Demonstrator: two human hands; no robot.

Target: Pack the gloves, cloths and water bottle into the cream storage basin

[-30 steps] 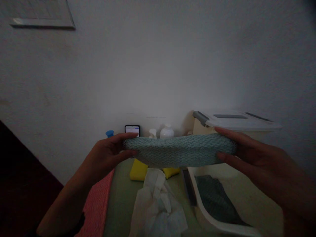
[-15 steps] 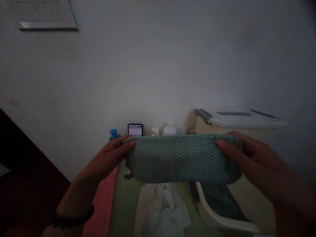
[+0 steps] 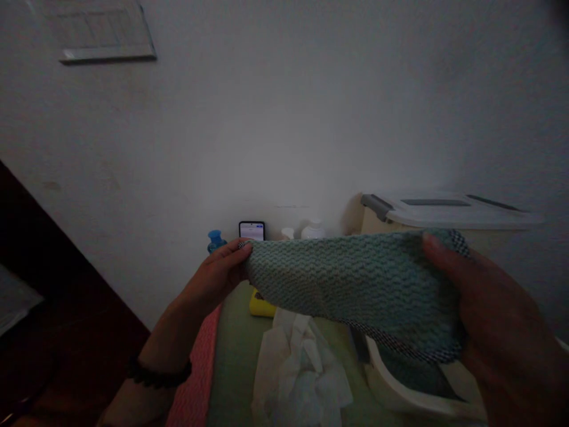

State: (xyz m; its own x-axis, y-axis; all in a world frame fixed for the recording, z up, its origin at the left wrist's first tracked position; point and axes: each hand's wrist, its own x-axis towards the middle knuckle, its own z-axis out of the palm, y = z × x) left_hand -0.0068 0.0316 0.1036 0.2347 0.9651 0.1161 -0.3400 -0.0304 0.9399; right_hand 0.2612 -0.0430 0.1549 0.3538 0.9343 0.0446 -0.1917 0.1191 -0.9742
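Now both hands hold a teal cloth (image 3: 355, 284) up in the air, stretched sideways between them above the desk (image 3: 235, 362). The left hand (image 3: 217, 276) pinches the cloth's left end, thumb and fingers closed on its corner. The right hand (image 3: 489, 320) is clamped on the right end, its thumb lying on top of the fabric and its fingers hidden behind. The cloth has a waffle weave and a dark checked hem, which shows along its lower edge and at the upper right corner. It sags lower towards the right hand. A black band (image 3: 157, 376) sits on the left wrist.

Below the cloth, a crumpled white sheet (image 3: 297, 373) lies on the green desk. A pink cloth (image 3: 195, 379) lies along the desk's left edge, just beside the left forearm. A yellow sponge (image 3: 261, 307) shows just under the cloth's left end. A white tub (image 3: 400, 400) stands under the right end, and something dark lies inside it.

At the back, against the wall, stand a blue bottle (image 3: 216, 240), a lit phone (image 3: 251, 230) and two white bottles (image 3: 313, 230). To their right stands a bin (image 3: 373, 222) with a pale lid (image 3: 444, 210). The cloth covers its lower part. A frame (image 3: 102, 35) hangs high on the wall at the left. The room is dim.
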